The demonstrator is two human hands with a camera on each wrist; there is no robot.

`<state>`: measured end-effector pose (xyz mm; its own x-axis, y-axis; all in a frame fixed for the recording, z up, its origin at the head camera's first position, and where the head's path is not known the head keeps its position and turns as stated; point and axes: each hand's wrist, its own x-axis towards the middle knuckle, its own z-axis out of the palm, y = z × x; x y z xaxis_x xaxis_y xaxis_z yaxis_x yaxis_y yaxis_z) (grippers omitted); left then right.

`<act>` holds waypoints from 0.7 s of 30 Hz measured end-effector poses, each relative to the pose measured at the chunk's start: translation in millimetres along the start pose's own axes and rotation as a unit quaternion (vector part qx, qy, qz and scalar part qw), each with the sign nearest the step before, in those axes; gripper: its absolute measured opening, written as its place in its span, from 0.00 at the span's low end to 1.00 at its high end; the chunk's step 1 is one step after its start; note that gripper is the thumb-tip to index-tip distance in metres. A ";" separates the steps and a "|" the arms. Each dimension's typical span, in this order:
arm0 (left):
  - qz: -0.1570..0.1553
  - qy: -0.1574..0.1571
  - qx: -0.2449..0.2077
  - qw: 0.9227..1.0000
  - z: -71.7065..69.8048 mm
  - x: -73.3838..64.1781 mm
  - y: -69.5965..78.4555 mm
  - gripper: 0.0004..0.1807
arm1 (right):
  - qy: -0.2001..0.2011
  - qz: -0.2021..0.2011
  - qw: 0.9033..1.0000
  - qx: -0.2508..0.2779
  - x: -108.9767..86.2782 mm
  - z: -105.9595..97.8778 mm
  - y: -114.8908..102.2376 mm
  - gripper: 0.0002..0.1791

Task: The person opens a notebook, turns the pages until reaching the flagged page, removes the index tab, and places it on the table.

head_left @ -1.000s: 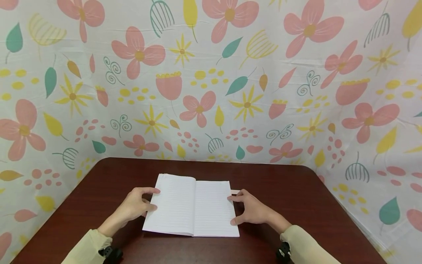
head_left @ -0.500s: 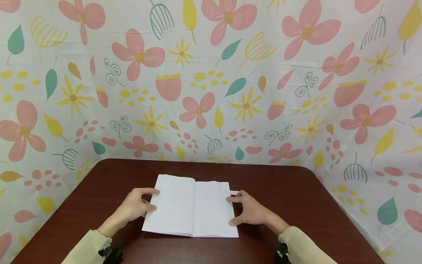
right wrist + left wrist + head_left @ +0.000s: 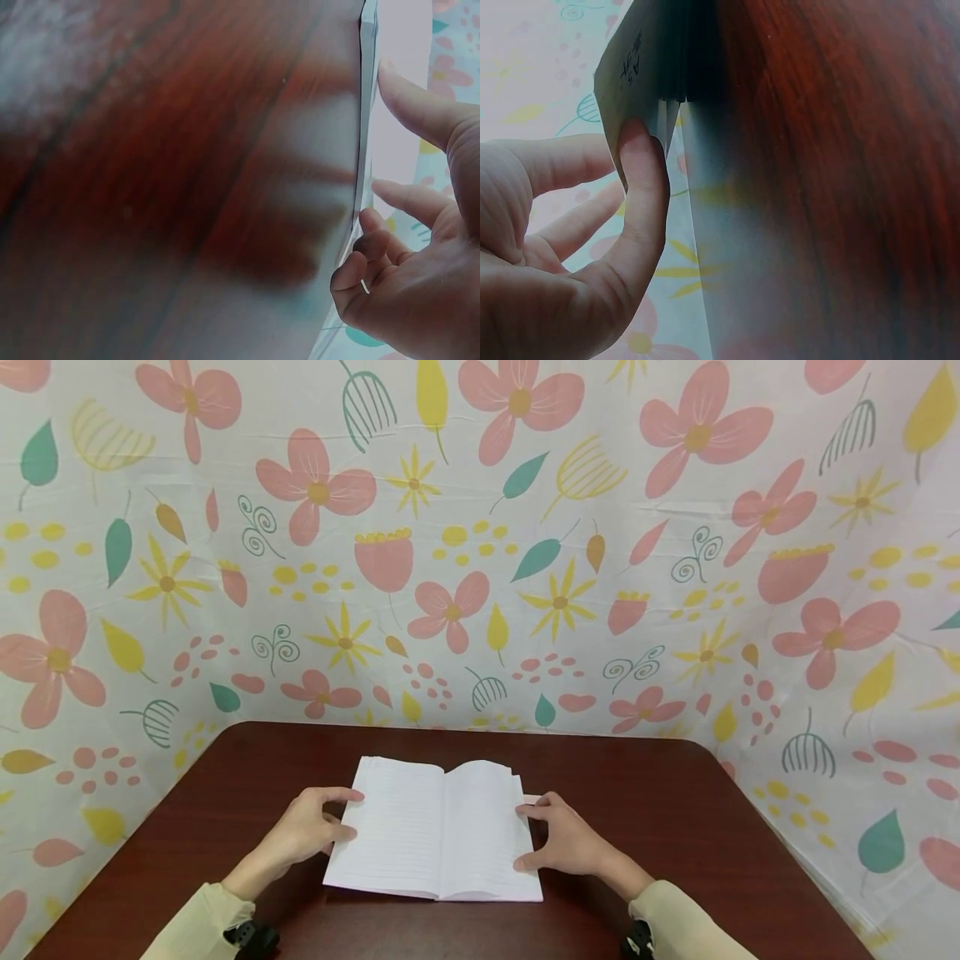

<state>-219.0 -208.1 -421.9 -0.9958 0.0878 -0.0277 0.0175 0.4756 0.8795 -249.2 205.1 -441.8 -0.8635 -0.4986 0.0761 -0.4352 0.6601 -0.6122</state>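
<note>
An open notebook (image 3: 397,827) with ruled white pages lies on the dark wooden table. My left hand (image 3: 303,825) grips its left edge, with the thumb and a forefinger showing on the page side. In the left wrist view a finger (image 3: 646,176) curls against the printed outer side of the cover (image 3: 634,75). My right hand (image 3: 566,839) holds the right edge, thumb and forefinger on the right page (image 3: 483,831), which bows upward. The right wrist view has the other fingers (image 3: 349,274) bent in at the notebook's edge (image 3: 365,112).
A pale flat strip (image 3: 532,799) sticks out past the notebook's upper right side. Behind the table (image 3: 600,760) hangs a flower-patterned cloth (image 3: 480,568). Each wrist wears a black device (image 3: 251,937) near the sleeve.
The right page has lifted into a bulge near the spine, its edge pulled in from the sheets below. My right thumb has slid slightly left; the left hand stays in place.
</note>
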 end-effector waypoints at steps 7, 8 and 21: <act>-0.003 0.000 0.004 1.000 0.3 -0.2 -1.2 0.27 | 0.012 0.007 1.000 -0.012 1.2 4.6 -2.8 0.48; -0.004 -0.001 0.005 1.000 0.3 -0.2 -1.6 0.27 | 0.012 0.005 1.000 -0.014 1.7 5.2 -3.0 0.48; -0.007 0.001 -0.001 1.000 1.2 0.5 -2.3 0.27 | 0.041 0.007 0.998 -0.040 8.8 11.2 -8.8 0.48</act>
<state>-219.4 -208.2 -424.5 -0.9961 0.0791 -0.0390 0.0033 0.4754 0.8798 -250.1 188.6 -444.6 -0.8864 -0.4431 0.1340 -0.4386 0.7112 -0.5494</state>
